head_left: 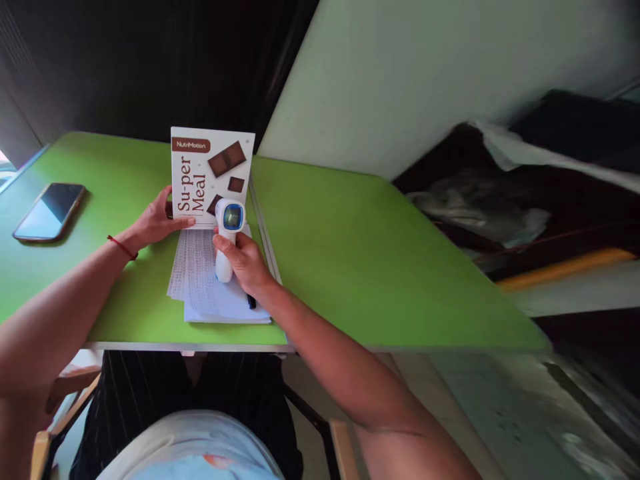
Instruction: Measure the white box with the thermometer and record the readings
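Observation:
A white box (pixel 227 141) with brown lettering and chocolate pictures stands upright on the green table. My left hand (pixel 161 219) grips its lower left corner, thumb across the front and fingers behind. My right hand (pixel 246 261) is closed around the handle of a white infrared thermometer (pixel 225 267). The thermometer's blue-rimmed screen faces me, and its head overlaps the lower right part of the box front. Printed sheets (pixel 200 273) lie under the thermometer, in front of the box. The dark end of a pen-like thing (pixel 251 302) shows beside my right wrist.
A smartphone (pixel 50 212) lies at the left of the green table (pixel 360 260). A seam between table panels runs just right of the papers. A pale wall (pixel 400 73) and a dark panel (pixel 125 67) rise behind. At the right stands a blurred, cluttered shelf (pixel 500 193).

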{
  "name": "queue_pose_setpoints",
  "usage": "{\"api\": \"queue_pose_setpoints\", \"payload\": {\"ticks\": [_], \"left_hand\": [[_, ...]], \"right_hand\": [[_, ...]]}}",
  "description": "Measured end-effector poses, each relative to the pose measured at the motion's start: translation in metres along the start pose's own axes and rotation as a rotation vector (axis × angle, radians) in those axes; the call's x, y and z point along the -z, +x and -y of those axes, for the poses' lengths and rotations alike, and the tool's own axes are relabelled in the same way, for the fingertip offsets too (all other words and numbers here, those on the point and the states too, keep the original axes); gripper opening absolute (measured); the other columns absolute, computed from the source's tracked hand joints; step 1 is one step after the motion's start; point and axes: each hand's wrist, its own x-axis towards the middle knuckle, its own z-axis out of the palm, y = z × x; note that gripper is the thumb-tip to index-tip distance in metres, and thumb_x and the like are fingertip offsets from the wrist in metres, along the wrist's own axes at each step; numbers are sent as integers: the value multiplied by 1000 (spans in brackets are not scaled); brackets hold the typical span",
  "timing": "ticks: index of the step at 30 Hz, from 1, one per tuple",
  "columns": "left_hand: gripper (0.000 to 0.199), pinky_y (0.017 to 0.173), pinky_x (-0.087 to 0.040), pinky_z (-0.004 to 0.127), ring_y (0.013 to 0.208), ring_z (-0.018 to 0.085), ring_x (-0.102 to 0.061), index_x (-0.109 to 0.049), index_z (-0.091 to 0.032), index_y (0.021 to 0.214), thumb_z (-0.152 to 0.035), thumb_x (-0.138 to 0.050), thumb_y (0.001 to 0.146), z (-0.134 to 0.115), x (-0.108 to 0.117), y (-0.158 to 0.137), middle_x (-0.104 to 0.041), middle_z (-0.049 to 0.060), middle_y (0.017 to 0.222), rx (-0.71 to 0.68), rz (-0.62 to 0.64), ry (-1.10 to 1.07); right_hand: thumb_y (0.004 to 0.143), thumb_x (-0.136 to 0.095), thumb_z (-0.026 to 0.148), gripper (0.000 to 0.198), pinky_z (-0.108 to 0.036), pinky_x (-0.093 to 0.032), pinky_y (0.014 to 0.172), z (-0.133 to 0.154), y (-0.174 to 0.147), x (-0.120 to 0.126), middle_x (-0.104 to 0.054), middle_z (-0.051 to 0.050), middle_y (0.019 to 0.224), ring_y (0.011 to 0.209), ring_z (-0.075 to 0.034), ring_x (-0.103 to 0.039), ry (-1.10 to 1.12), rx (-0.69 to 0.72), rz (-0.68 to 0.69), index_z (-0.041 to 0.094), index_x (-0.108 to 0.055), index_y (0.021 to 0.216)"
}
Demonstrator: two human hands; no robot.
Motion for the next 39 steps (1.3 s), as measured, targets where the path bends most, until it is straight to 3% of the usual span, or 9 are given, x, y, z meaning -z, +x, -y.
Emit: {"api": "queue_pose_setpoints", "payload": {"ticks": [4, 10, 26, 39], "left_hand": [[81, 103, -69, 53, 121, 38, -79, -66, -24, 127, -66, -102, 68, -2, 1, 0, -84, 12, 123, -19, 1, 70], [80, 107, -66, 52, 121, 38, -78, -70, -22, 118, -76, -97, 67, -7, 1, -3, -84, 13, 125, 22, -4, 159], [67, 101, -66, 51, 117, 40, -77, -74, -22, 114, -61, -103, 68, 0, 4, -1, -84, 12, 116, -35, -9, 132], [72, 100, -66, 49, 112, 36, -78, -73, -24, 116, -72, -98, 69, -1, 5, -1, -84, 10, 113, -48, -13, 225]], "right_hand": [[70, -82, 74, 55, -37, -40, 66, -5, 1, -1, -56, 3, 75, 71, -18, -48, -6, -3, -24, 26, -67, 93], [71, -82, 67, 47, -38, -40, 68, -4, -2, -3, -57, 3, 72, 68, -17, -48, -7, 0, -36, 26, -66, 88], [69, -85, 73, 53, -36, -39, 67, -4, -6, -4, -56, 4, 72, 68, -16, -46, -47, 15, -41, 26, -64, 86], [69, -86, 72, 53, -36, -39, 67, -1, -7, -5, -56, 5, 71, 67, -16, -45, -39, 11, -29, 26, -63, 83]]}}
